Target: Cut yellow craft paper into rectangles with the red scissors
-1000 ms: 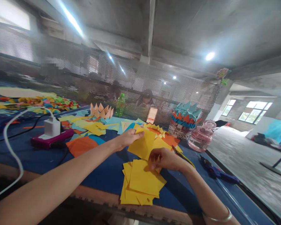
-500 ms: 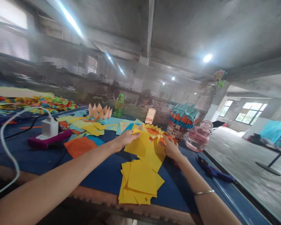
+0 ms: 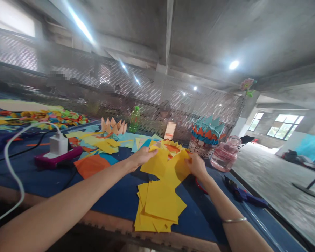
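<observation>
My left hand (image 3: pixel 144 157) pinches the upper left edge of a yellow paper sheet (image 3: pixel 154 165) between thumb and fingers. To its right, my right hand (image 3: pixel 198 167) closes on the upper right corner of another yellow sheet (image 3: pixel 176 175), which partly overlaps the first. Just beyond the sheets lies a ring of folded yellow paper points (image 3: pixel 173 144) with orange inside, its near side hidden. Nearer to me, a loose stack of yellow sheets (image 3: pixel 161 201) rests at the table's front edge.
A purple glue gun (image 3: pixel 248 196) lies at right, near a pink jar (image 3: pixel 225 155) and a cup topped with paper points (image 3: pixel 201 147). At left are a magenta power strip (image 3: pixel 56 158), a white cable and orange paper (image 3: pixel 91 165). A green bottle (image 3: pixel 134 119) stands behind.
My right hand has drawn slightly to the right, away from the pointed ring, and the corner of the sheet it holds has come with it. My left hand keeps its pinch.
</observation>
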`<control>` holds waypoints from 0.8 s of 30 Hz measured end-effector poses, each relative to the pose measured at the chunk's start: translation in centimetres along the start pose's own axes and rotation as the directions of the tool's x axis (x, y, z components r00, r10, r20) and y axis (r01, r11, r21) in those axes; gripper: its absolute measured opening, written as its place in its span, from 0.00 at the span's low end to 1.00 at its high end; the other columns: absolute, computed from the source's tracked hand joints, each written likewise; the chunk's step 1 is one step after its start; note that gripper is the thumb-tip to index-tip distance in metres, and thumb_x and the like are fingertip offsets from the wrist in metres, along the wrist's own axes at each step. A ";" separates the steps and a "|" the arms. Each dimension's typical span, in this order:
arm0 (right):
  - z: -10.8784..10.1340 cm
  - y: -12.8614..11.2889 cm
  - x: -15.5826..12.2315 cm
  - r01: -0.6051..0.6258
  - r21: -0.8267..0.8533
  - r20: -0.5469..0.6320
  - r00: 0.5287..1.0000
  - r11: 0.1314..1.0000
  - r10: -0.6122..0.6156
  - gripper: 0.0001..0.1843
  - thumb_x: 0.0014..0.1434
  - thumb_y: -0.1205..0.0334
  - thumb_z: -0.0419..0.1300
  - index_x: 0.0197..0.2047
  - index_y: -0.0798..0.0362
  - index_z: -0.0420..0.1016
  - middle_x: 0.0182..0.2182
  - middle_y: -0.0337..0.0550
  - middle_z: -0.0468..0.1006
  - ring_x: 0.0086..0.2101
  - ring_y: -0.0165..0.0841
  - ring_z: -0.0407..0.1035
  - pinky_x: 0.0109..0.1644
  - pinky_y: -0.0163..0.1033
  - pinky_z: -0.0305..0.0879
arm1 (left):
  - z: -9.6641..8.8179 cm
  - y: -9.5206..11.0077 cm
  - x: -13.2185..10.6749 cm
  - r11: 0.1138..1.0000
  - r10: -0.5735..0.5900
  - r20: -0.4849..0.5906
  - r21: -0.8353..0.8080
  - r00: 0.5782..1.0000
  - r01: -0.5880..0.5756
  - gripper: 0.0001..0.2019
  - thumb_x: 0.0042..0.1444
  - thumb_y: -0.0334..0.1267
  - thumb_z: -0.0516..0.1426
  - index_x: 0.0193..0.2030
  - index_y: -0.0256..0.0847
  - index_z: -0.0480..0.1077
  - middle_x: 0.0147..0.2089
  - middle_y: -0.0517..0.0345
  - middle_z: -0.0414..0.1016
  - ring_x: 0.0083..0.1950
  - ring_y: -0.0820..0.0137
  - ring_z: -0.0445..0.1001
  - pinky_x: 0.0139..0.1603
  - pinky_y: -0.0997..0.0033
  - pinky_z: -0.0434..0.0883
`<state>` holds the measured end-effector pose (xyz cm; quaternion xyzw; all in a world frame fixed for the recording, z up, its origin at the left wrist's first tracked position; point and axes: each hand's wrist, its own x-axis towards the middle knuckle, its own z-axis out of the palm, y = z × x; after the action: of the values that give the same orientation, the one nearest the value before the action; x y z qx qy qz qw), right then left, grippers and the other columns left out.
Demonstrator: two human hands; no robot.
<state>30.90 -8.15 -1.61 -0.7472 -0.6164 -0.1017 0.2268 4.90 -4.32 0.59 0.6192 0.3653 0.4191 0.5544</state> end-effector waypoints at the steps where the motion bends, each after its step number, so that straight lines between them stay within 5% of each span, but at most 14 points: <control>1: -0.3 0.1 0.1 0.000 0.016 -0.037 0.999 1.000 0.001 0.12 0.56 0.60 0.51 0.34 0.54 0.74 0.35 0.50 0.77 0.38 0.40 0.69 0.40 0.40 0.59 | 0.0 0.1 -0.1 0.999 -0.032 0.010 0.019 0.999 0.032 0.14 0.43 0.48 0.63 0.24 0.39 0.70 0.24 0.55 0.75 0.28 0.67 0.73 0.26 0.73 0.65; 6: -0.6 0.3 0.1 0.020 0.398 -0.286 0.953 0.917 0.104 0.17 0.57 0.53 0.49 0.36 0.54 0.73 0.25 0.44 0.75 0.28 0.36 0.67 0.30 0.36 0.59 | 0.0 0.4 -0.1 0.997 -0.078 0.039 0.012 0.996 0.078 0.10 0.46 0.44 0.61 0.26 0.38 0.72 0.28 0.55 0.76 0.31 0.65 0.74 0.29 0.72 0.67; 11: 0.7 0.0 -0.2 0.025 0.689 -0.211 0.963 0.725 0.166 0.21 0.54 0.47 0.51 0.38 0.56 0.73 0.24 0.42 0.74 0.27 0.34 0.66 0.28 0.35 0.60 | -0.7 -0.1 0.9 0.998 -0.041 -0.066 -0.042 0.997 0.039 0.11 0.41 0.42 0.64 0.31 0.38 0.73 0.29 0.56 0.77 0.36 0.64 0.75 0.35 0.69 0.69; 16: 1.3 -0.8 -0.6 0.032 0.802 -0.149 0.978 0.596 0.148 0.24 0.51 0.42 0.55 0.38 0.56 0.73 0.22 0.40 0.73 0.25 0.34 0.67 0.27 0.35 0.62 | -1.1 0.0 1.1 0.987 -0.068 -0.114 -0.154 0.991 0.050 0.14 0.39 0.42 0.65 0.31 0.35 0.75 0.32 0.52 0.79 0.36 0.65 0.76 0.39 0.69 0.69; 24: 0.5 -2.2 -1.2 0.007 0.871 -0.061 0.994 0.491 0.095 0.27 0.46 0.38 0.59 0.38 0.53 0.74 0.25 0.42 0.76 0.29 0.38 0.70 0.29 0.39 0.65 | -1.0 0.1 1.0 0.971 -0.063 0.020 -0.232 0.998 0.066 0.18 0.33 0.43 0.68 0.31 0.35 0.76 0.31 0.51 0.79 0.35 0.64 0.77 0.39 0.67 0.71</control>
<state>28.43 -8.68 -2.10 -0.5403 -0.5519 0.1912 0.6057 4.34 -3.00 0.82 0.5406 0.3303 0.4367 0.6387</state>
